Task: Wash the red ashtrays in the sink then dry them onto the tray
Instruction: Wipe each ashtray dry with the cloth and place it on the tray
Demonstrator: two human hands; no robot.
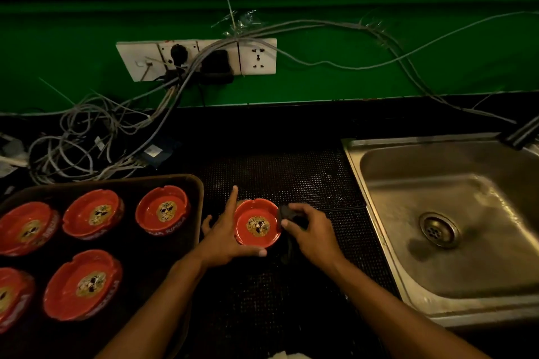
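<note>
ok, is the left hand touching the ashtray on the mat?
Touching. The head view shows the left hand holding the red ashtray, thumb along its near rim, index finger pointing away past its left side.

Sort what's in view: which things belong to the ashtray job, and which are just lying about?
Job: ashtray in hand, dark cloth, left hand, right hand, five ashtrays on the tray, tray, sink.

Lying about: cable tangle, wall sockets.

Both forearms and hands (pixel 312 230) are bare, no sleeves visible.
</note>
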